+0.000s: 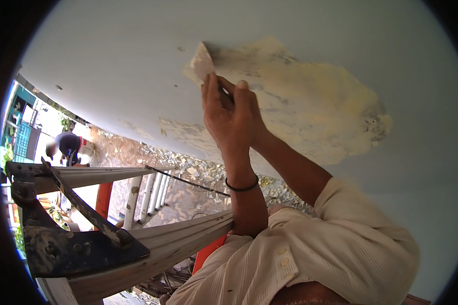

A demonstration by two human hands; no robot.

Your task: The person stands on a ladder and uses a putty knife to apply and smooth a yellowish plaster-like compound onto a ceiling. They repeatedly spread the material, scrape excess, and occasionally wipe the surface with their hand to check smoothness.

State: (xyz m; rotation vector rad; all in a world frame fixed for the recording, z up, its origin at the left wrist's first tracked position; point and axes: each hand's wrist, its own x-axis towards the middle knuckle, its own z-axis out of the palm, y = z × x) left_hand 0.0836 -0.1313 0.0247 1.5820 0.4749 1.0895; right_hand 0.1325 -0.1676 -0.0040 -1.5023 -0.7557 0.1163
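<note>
Both my hands are raised together against a pale blue-grey wall (137, 56), closed round the grip of a scraper (202, 62). Its flat blade, smeared whitish, meets the wall at the left end of a rough patch (315, 101). That patch is cream and yellow with grey streaks, with ragged edges. My left hand (220, 119), with a black band on its wrist, overlaps my right hand (248, 109), whose thumb points up. Between them the handle is mostly hidden by fingers.
A worn ladder (183, 231) with a dark metal bracket (76, 249) stands close on my left. A black cord (188, 181) crosses behind it. Pale flakes (193, 170) litter the ground along the wall. Further off, another person (68, 145) bends beside a white-and-red bucket (86, 147).
</note>
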